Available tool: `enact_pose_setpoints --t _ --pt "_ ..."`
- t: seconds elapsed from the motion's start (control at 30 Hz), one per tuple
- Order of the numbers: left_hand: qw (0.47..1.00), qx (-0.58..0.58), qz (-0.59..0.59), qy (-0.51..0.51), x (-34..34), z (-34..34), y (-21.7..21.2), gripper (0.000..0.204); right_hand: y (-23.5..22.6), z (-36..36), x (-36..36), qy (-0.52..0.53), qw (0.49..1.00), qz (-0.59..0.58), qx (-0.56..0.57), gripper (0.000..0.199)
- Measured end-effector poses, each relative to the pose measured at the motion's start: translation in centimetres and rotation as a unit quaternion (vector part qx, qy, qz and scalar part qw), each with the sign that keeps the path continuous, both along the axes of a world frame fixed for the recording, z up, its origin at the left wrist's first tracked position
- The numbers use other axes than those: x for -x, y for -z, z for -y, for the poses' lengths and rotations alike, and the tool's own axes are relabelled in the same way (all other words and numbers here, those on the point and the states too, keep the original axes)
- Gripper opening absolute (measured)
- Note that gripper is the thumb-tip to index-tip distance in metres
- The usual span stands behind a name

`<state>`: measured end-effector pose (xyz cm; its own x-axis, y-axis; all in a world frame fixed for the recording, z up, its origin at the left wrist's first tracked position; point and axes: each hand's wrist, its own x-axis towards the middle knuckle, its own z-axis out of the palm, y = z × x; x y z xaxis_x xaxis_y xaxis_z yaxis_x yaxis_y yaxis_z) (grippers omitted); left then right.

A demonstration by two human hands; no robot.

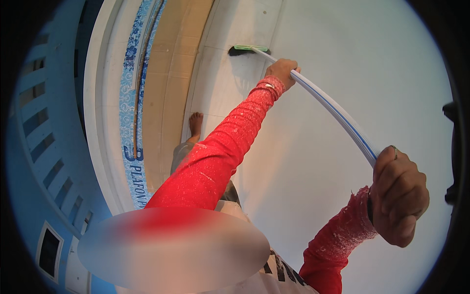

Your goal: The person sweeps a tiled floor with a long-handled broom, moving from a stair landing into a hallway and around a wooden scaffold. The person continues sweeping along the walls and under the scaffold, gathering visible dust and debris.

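Note:
A broom point(338, 113) with a white handle striped in blue runs from the upper middle down to the right. Its green head point(250, 48) with dark bristles is at the far end, over the pale tiled floor. My left hand point(282, 72) is wrapped round the handle a short way above the head. Around the handle's top end, nearer me on the right, my right hand point(400, 198) is closed, with a ring on one finger. Both red sleeves carry white dust or flecks.
A wide, smooth pale surface point(313, 196) fills the right side. To the left lie a brown cardboard strip point(166, 98), blue patterned packaging point(129, 98) and a thin brown stick point(137, 98). A white ledge point(98, 98) curves beyond them. My bare foot point(196, 124) stands beside the cardboard.

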<state>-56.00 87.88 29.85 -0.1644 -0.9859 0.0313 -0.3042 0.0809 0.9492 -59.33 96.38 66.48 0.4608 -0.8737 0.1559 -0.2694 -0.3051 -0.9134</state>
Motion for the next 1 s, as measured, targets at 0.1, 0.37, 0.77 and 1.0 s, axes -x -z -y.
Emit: enact_pose_setpoints --t 0.1,0.37,0.77,1.0 --pt "0.999 0.048 0.001 0.006 -0.2 3.9 -2.1 0.028 -0.3 -0.5 -0.2 0.115 0.990 0.052 0.061 0.037" --pt "0.993 -0.092 0.048 0.059 -6.2 -9.8 -5.9 0.030 -5.5 5.5 0.0 0.052 0.953 0.278 -0.108 0.031" --pt "0.994 -0.015 0.039 -0.100 -3.4 18.2 -3.7 0.037 -1.5 14.5 -0.7 0.156 0.972 -0.009 0.176 0.030" --pt "0.996 -0.054 0.046 -0.056 5.9 9.2 -10.5 0.031 -11.5 19.7 13.2 -0.180 0.971 0.151 -0.033 0.048"
